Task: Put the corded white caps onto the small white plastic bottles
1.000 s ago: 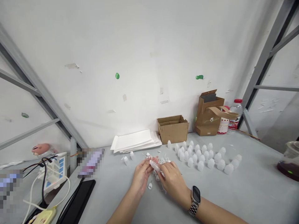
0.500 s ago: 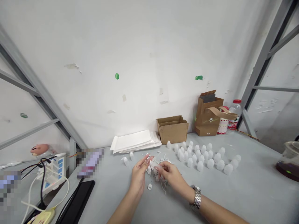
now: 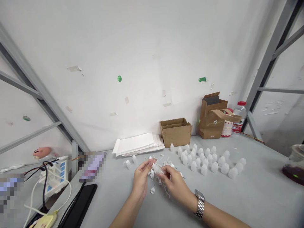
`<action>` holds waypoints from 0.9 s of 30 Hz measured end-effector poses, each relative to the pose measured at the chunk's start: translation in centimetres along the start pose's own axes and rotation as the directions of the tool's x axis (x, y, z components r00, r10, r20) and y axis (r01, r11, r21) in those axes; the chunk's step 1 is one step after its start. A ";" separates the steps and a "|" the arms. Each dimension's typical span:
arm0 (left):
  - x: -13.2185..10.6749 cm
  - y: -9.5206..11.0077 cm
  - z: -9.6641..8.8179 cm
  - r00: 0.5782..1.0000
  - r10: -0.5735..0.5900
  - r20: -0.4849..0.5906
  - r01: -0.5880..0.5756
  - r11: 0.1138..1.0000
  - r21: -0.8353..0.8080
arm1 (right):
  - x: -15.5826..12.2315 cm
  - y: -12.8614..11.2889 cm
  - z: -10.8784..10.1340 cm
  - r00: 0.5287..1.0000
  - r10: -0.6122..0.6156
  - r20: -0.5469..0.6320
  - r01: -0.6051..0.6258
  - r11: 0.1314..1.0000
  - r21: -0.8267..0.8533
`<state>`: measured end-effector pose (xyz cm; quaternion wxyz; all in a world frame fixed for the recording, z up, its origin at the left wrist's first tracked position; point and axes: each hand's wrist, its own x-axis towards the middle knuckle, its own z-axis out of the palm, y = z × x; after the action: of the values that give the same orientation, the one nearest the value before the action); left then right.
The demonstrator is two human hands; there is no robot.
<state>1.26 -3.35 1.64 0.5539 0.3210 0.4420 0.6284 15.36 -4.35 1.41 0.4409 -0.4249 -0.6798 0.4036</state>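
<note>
My right hand (image 3: 173, 183), with a metal watch on its wrist, grips a small clear plastic bottle (image 3: 157, 168) held on its side. My left hand (image 3: 142, 177) pinches at the bottle's end with its fingertips; what it holds there is too small to name. Under both hands lies a heap of small white caps and tips (image 3: 158, 177). One white cap (image 3: 152, 190) lies alone just in front. To the right, several capped white bottles (image 3: 209, 160) stand in rows on the grey table (image 3: 249, 196).
An open cardboard box (image 3: 176, 131) and a stack of white padded envelopes (image 3: 137, 144) lie by the wall. A brown paper bag (image 3: 212, 115), a red-capped water bottle (image 3: 238, 115), a glass pot (image 3: 294, 163), a black flat device (image 3: 79, 205), a power strip with cables (image 3: 53, 177).
Both hands stay over the heap, shifting slightly. The right hand has turned the bottle, and the left fingertips have closed in on its end.
</note>
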 end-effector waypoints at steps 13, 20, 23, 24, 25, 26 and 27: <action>-0.1 1.0 0.1 0.999 0.030 0.026 -0.031 0.999 0.035 | 0.9 0.6 0.2 0.971 0.207 0.121 -0.236 0.918 0.319; -0.3 1.4 0.2 0.998 0.008 0.067 -0.007 1.000 -0.006 | 1.0 0.4 0.1 0.914 0.237 0.329 -0.358 0.854 0.378; -0.3 1.5 0.2 0.996 0.015 0.088 -0.016 1.000 0.007 | 1.1 0.6 0.1 0.961 0.200 0.189 -0.257 0.896 0.361; -0.3 1.6 0.2 0.994 0.017 0.112 -0.020 1.000 0.019 | 1.1 0.7 0.1 0.970 0.185 0.157 -0.230 0.907 0.352; -0.3 1.8 0.1 0.989 0.020 0.150 -0.026 0.999 0.037 | 1.2 0.9 0.0 0.975 0.177 0.135 -0.214 0.914 0.345; -0.3 2.1 0.1 0.979 0.021 0.201 -0.035 0.997 0.067 | 1.3 1.0 0.0 0.977 0.173 0.123 -0.205 0.918 0.340; -0.3 2.4 0.0 0.965 0.020 0.260 -0.051 0.993 0.111 | 1.4 1.2 -0.1 0.978 0.173 0.121 -0.204 0.919 0.337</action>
<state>0.34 -3.64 3.83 0.5758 0.4399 0.3959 0.5641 15.37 -2.63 0.70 0.4373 -0.3854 -0.5729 0.5763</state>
